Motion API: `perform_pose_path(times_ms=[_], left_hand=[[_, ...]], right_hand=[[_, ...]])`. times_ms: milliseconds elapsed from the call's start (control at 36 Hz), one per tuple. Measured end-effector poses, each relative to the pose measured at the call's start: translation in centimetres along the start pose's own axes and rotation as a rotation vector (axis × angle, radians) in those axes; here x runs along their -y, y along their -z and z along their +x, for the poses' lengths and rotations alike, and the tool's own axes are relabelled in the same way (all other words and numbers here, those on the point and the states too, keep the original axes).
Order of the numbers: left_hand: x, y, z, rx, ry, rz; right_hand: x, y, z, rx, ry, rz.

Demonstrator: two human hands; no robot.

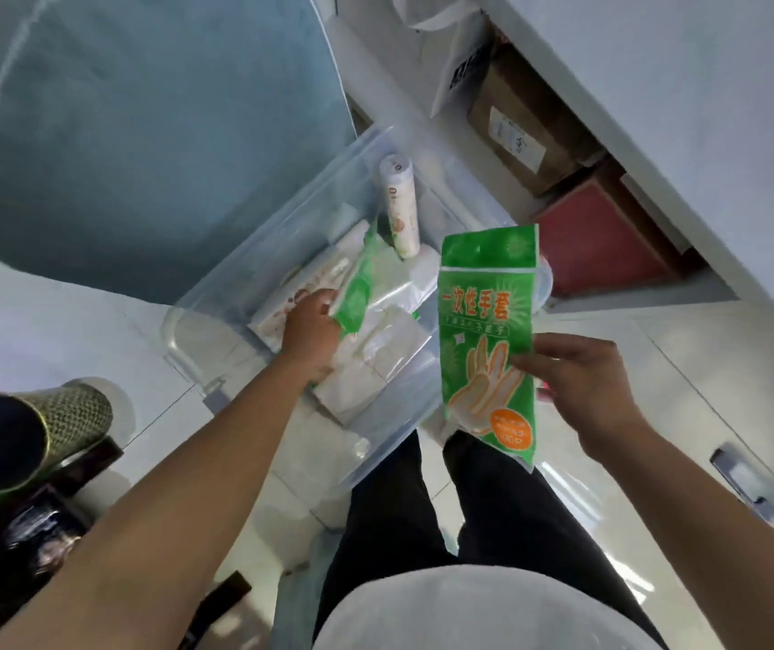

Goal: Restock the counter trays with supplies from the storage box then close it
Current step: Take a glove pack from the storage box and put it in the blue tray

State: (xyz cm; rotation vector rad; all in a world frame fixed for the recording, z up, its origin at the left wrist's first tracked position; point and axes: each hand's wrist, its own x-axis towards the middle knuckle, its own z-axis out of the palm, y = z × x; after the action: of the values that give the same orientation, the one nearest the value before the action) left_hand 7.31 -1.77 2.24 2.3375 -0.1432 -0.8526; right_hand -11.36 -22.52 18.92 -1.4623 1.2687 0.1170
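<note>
The right hand [577, 382] is pinching a green glove packet [488, 340] above the storage box [281, 227]; the left hand [307, 328] is gripping a second packet [356, 293] inside it, best lifted straight up, clearing the wall

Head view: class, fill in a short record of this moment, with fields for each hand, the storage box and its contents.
left hand: inside the box, gripping a second green packet
right hand: pinching a green glove packet by its edge, held above the box's near right side
storage box: clear plastic, open, on the floor
contents: white roll leaning at the far end, clear plastic bags, printed white packs
lid: not on the box
</note>
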Motion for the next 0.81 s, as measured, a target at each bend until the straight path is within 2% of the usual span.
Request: perform_pose_path(times_ms=[111, 194, 306, 361, 444, 528, 722, 806], left_hand=[[-0.6, 3.6, -3.9, 0.102, 0.185, -0.544], [-1.4, 6.0, -7.2, 0.164, 0.27, -0.822], [-3.6, 9.1, -11.6, 0.289, 0.11, -1.119], [-5.3, 10.5, -13.5, 0.35, -0.023, -1.241], [-7.5, 12.0, -15.9, 0.409, -0.171, -1.304], [-9.1, 12.5, -17.5, 0.487, -0.223, -1.335], [-10.7, 10.6, -19.3, 0.599, -0.191, -1.373], [-11.1, 9.7, -19.8, 0.652, -0.187, -1.319]], right_hand=[[3.3, 0.0, -1.4, 0.093, 0.114, -0.076], [6.2, 0.6, -2.4, 0.243, 0.188, -0.03], [10.0, 2.4, -4.1, 0.572, 0.21, 0.083], [11.3, 3.2, -4.8, 0.651, 0.195, 0.167], [12.2, 3.6, -5.9, 0.617, 0.205, 0.212], [12.3, 3.6, -6.8, 0.571, 0.172, 0.241], [10.5, 4.6, -7.7, 0.54, 0.071, 0.355], [9.5, 5.6, -7.9, 0.546, 0.014, 0.448]])
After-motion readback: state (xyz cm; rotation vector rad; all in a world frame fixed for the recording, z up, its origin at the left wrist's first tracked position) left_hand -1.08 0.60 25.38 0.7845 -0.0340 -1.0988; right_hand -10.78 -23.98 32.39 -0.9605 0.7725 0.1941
